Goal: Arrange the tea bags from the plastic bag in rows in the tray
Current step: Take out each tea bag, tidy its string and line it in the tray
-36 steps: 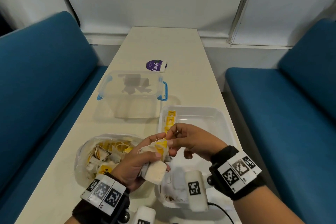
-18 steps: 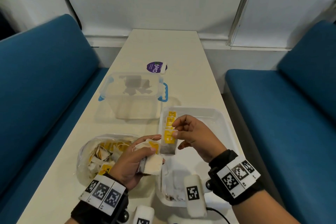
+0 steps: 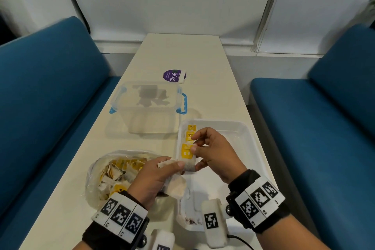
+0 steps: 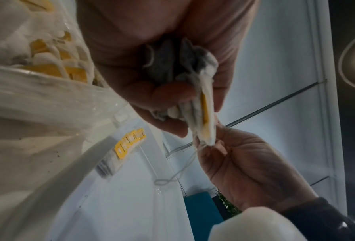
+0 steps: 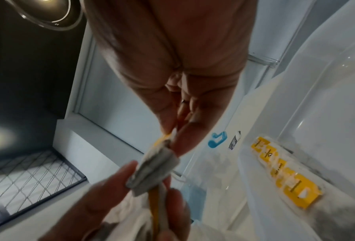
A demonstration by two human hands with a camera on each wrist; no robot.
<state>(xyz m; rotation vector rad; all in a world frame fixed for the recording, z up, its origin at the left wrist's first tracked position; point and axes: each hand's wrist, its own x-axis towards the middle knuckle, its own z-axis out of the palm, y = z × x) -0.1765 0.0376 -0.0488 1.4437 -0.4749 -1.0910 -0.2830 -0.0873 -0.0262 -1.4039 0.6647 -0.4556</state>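
At the lower centre of the head view both hands meet over the near left edge of the white tray [image 3: 250, 138]. The right hand [image 3: 215, 154] has its grip closed on a tea bag [image 3: 187, 155] with a yellow tag, thumb and fingertips pinching its upper part; in the right wrist view the same pinch shows at the middle of the frame [image 5: 168, 140]. The left hand [image 3: 154, 178] has its grip closed round a small bunch of tea bags [image 3: 175, 185], and its thumb touches the lower end of the bag the right hand pinches. In the left wrist view a loose string hangs from that bag toward the lower centre. A row of tea bags [image 3: 189, 134] lies along the tray's left wall, just above the hands. The plastic bag [image 3: 109, 170], full of more tea bags, sits on the desk [image 3: 182, 53] at the lower left, touching the left hand. Above it stands a clear lidded box [image 3: 148, 105] with blue clips, and beyond that a purple round label [image 3: 172, 76]
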